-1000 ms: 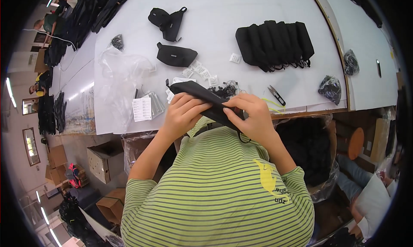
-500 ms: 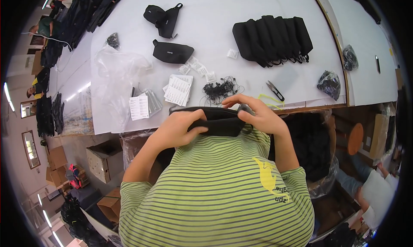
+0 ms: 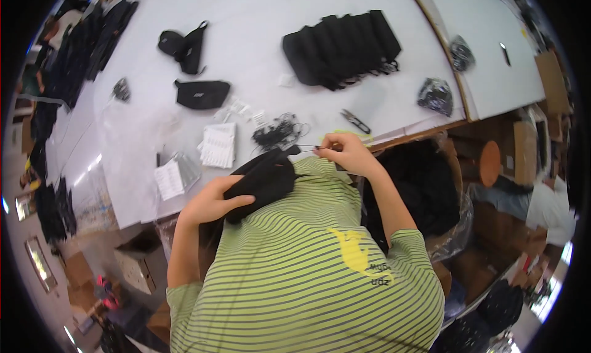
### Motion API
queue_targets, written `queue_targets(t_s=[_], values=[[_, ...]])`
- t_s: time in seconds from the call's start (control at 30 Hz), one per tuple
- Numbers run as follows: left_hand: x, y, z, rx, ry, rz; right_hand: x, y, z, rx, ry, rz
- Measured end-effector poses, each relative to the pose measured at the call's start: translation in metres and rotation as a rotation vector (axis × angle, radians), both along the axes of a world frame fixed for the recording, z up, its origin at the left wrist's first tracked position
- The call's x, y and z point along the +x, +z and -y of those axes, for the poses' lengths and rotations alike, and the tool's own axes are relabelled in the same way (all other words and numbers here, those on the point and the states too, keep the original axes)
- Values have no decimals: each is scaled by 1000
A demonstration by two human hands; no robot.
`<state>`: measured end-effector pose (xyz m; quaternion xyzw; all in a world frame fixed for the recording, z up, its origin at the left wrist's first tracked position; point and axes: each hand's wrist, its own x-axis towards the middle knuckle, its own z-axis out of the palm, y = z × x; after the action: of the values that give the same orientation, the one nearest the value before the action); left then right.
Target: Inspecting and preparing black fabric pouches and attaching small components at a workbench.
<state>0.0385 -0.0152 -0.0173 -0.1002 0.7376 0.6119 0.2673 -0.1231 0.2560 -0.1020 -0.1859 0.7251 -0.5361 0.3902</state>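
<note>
Black fabric filled the left hand (image 3: 212, 199): we had the pouch (image 3: 266, 184) there, tilted, just above the lap and before the tabletop's (image 3: 252, 20) near edge. What we could make out of that hand was the thumb, laid across the pouch's near face; most of the fingers were lost behind the cloth, so we could not tell how far they curled, though the grip was plainly closed on the pouch's left end. The pouch's lower edge merged with the dark space beneath and was hard to trace.

From the pouch's upper right end a thin cord (image 3: 309, 148) ran to the right hand (image 3: 345, 153), where we saw thumb and forefinger pinched together on it. The cord's tip was too small to make out between them. The pouch thus lay to the right of the left hand, touching it, and to the left of the right hand, a short gap apart, bridged by the cord.

Just beyond the pouch we had a tangle of strings (image 3: 278, 131), with a stack of tags (image 3: 218, 145) to its left and snips (image 3: 356, 121) to its right. Blur softened the print on the tags. At the far right, a co-worker (image 3: 552, 211) was only partly visible, near the dark rim.
</note>
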Motion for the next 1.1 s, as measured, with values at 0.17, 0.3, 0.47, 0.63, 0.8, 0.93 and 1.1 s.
queue_targets(t_s=[0.17, 0.3, 0.47, 0.63, 0.8, 0.93, 1.1], values=[[-18, -9, -5, -523, 3, -39, -17, 24, -19, -33, 224, -15], [-17, -31, 5, -402, -88, -64, -14, 44, -36, -70, 235, -135], [-16, -29, 12, -251, -52, 41, -25, 25, -54, 120, 140, -100], [-18, -7, 3, -277, 6, -25, -43, 40, -71, -64, -118, -87], [-34, 12, -32, -463, -52, -268, -41, 10, -40, -646, -800, 306], [-38, 17, -47, -477, -89, -247, -32, 31, 12, -866, -1150, 864], [-38, 17, -53, -486, -97, -288, -17, 1, 23, -854, -961, 759]])
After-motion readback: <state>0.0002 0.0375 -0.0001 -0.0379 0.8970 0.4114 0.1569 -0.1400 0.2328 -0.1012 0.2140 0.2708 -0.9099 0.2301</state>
